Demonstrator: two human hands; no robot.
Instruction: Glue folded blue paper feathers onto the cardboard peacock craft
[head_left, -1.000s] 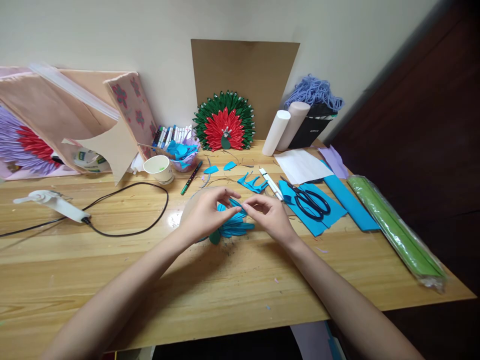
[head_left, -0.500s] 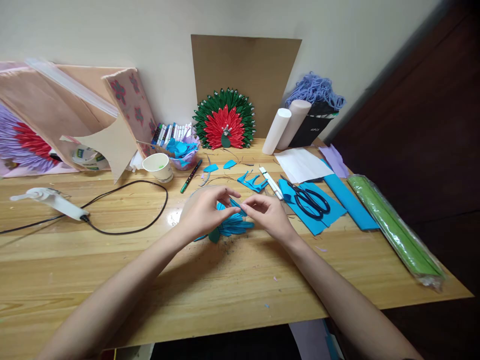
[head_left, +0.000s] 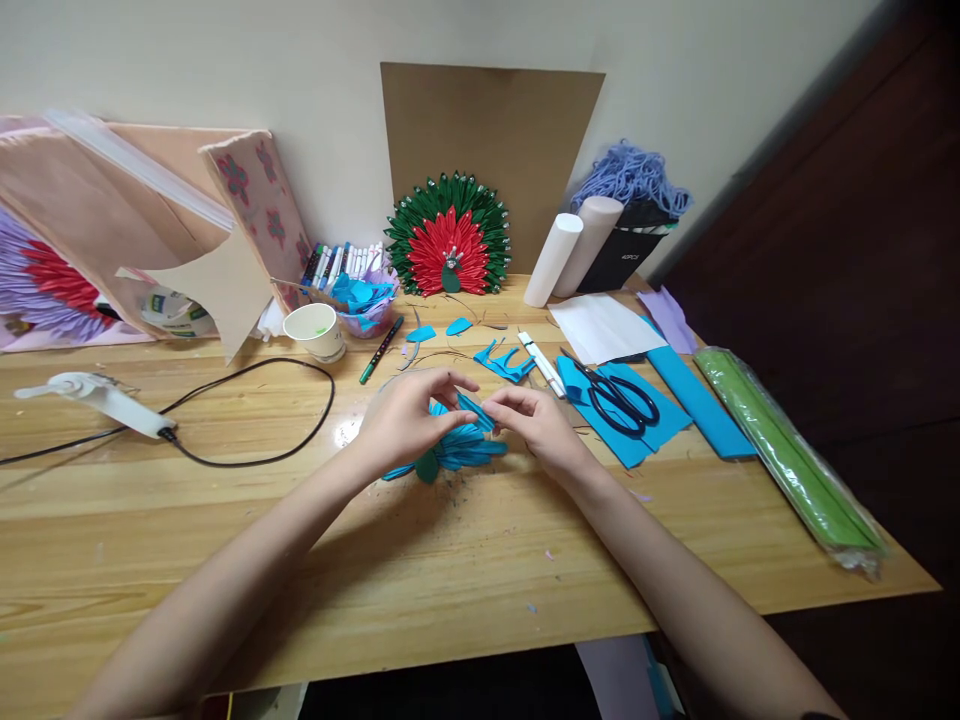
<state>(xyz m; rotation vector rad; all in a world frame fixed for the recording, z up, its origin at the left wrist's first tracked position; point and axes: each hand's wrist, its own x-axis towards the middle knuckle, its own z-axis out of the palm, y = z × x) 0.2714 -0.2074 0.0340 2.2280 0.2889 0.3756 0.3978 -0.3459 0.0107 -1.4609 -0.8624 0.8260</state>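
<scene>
A small folded blue paper petal (head_left: pixel 477 411) is between my two hands, above the work. My left hand (head_left: pixel 414 418) curls around its left end, with the thumb against it and the index finger raised clear. At the other end, my right hand (head_left: pixel 541 428) pinches the petal between thumb and fingertips. Beneath them on the table lies a fan of blue paper petals (head_left: pixel 466 450) with a dark green, body-shaped piece (head_left: pixel 427 466) at its front. My left hand hides part of this fan.
Black-handled scissors (head_left: pixel 624 402) rest on blue paper sheets (head_left: pixel 667 425) at right. Blue scraps (head_left: pixel 504 362), a white marker (head_left: pixel 541 365) and a green pen (head_left: pixel 381 350) lie beyond my hands. Left are a paper cup (head_left: pixel 315 335) and a corded glue gun (head_left: pixel 105 402). A red-green paper peacock (head_left: pixel 480 215) stands behind.
The petal has turned and shows more of its face between my hands. My right fingers have shifted slightly on it. The whole view has moved a little.
</scene>
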